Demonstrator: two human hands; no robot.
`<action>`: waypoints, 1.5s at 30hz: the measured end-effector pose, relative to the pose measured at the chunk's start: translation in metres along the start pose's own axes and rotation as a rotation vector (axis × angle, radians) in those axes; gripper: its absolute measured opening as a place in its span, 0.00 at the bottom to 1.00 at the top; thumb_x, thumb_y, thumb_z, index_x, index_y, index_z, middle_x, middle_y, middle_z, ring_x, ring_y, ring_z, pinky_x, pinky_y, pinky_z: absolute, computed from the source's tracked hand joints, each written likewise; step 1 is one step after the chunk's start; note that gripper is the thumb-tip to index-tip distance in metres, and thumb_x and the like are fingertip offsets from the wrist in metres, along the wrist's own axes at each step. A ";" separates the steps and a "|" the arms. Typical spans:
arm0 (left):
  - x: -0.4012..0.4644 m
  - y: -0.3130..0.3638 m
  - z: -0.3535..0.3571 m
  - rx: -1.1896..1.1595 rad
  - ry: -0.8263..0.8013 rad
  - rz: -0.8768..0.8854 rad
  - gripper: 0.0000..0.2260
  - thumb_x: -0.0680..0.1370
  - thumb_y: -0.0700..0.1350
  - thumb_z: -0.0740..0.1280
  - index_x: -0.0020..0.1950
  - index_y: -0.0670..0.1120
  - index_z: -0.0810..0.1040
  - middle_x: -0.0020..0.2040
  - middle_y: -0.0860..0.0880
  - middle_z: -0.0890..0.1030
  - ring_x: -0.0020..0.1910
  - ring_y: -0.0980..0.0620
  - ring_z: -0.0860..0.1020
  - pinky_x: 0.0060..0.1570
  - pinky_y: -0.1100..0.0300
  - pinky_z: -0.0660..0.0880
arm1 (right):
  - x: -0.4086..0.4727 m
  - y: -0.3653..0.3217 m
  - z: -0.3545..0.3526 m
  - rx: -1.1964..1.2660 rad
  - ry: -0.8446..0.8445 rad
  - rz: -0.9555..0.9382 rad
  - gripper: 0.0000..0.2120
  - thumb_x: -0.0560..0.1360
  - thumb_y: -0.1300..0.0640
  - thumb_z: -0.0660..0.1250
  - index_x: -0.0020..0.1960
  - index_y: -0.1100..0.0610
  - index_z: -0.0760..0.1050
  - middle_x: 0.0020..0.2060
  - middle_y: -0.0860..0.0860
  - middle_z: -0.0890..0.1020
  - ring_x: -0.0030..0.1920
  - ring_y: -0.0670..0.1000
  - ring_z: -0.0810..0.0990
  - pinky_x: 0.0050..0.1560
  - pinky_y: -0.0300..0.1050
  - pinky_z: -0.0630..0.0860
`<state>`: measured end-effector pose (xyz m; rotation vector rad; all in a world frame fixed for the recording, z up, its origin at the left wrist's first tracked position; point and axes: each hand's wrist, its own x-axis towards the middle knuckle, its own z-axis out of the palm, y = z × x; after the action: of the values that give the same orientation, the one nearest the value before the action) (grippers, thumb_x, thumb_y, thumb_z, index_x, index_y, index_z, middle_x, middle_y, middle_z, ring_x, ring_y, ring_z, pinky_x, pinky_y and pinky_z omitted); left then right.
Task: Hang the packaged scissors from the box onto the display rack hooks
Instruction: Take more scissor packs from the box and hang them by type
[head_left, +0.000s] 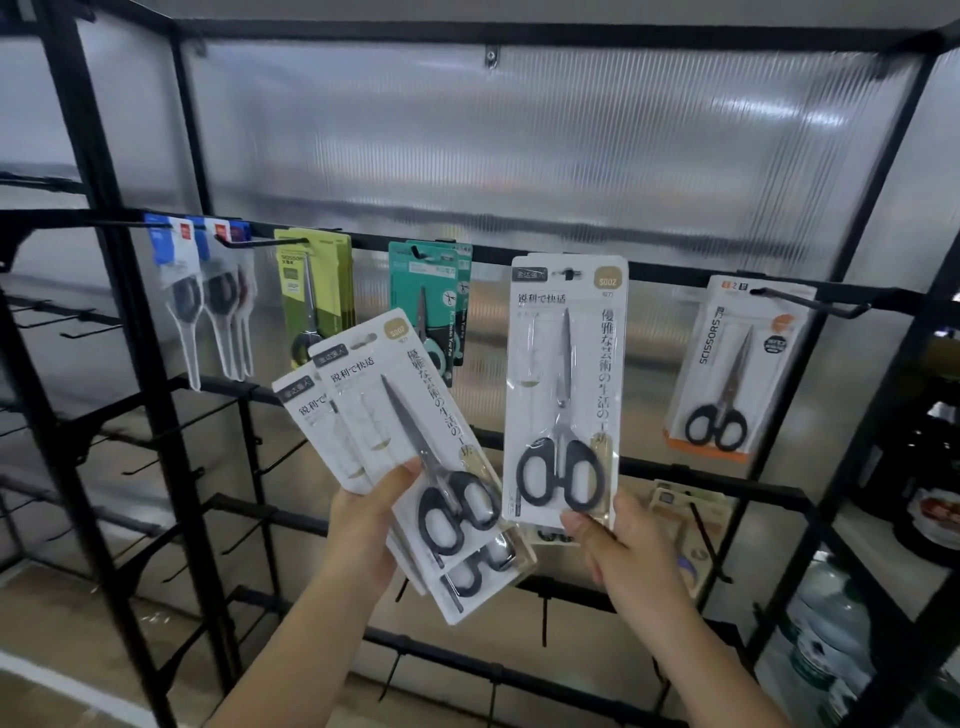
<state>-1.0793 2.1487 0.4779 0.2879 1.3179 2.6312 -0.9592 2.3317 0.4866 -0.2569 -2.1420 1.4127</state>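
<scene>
A: Right hand (618, 551)?
B: Raised in front of the display rack (675, 275). Thumb and fingers pinch the bottom edge of a white scissors pack (566, 384), held upright. Its top slot sits at a hook (570, 272) on the upper rail; a second card edge shows just behind it. Whether the slot is fully over the hook, cannot tell.

A: Left hand (363, 530)?
B: Clamped on a fanned stack of matching packs (410, 447), thumb across the front card, fingers behind. Stack tilts to the left, black handles toward the bottom. At least two packs, perhaps three.

A: What else hangs on the upper rail?
B: From the left: clear-sleeved packs with blue headers (202, 291), yellow-green packs (314, 291), teal packs (431, 306) partly hidden behind the left-hand stack. Right of the held pack, a white and orange pack marked SCISSORS (727, 374) on its own hook.

A: Lower rails?
B: Mostly bare hooks. One beige pack (685, 514) hangs below, behind the right hand, half hidden.

A: Backing?
B: Ribbed translucent panel (519, 156) behind the black frame.

A: The box?
B: Out of view.
</scene>
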 end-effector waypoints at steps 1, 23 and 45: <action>0.000 0.001 0.000 -0.003 -0.003 0.003 0.14 0.65 0.43 0.72 0.50 0.50 0.83 0.50 0.45 0.85 0.47 0.45 0.84 0.36 0.57 0.80 | 0.000 -0.002 0.001 -0.006 -0.002 0.000 0.06 0.75 0.60 0.66 0.44 0.49 0.73 0.25 0.36 0.76 0.27 0.35 0.72 0.31 0.32 0.64; 0.003 0.015 -0.005 0.029 -0.009 0.018 0.21 0.68 0.45 0.72 0.60 0.51 0.78 0.54 0.46 0.83 0.51 0.43 0.83 0.37 0.50 0.79 | -0.043 -0.091 -0.029 0.519 -0.169 0.121 0.09 0.65 0.55 0.67 0.44 0.55 0.77 0.17 0.50 0.63 0.18 0.45 0.57 0.20 0.34 0.54; -0.015 0.008 0.031 -0.014 -0.102 -0.053 0.24 0.70 0.49 0.72 0.65 0.44 0.74 0.57 0.41 0.82 0.55 0.40 0.80 0.50 0.45 0.78 | -0.001 -0.033 0.030 0.188 -0.099 0.014 0.18 0.65 0.51 0.77 0.51 0.50 0.75 0.47 0.49 0.82 0.45 0.45 0.81 0.41 0.37 0.76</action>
<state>-1.0574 2.1639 0.5013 0.3739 1.2566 2.5453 -0.9698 2.2938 0.5069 -0.1329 -2.0706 1.6533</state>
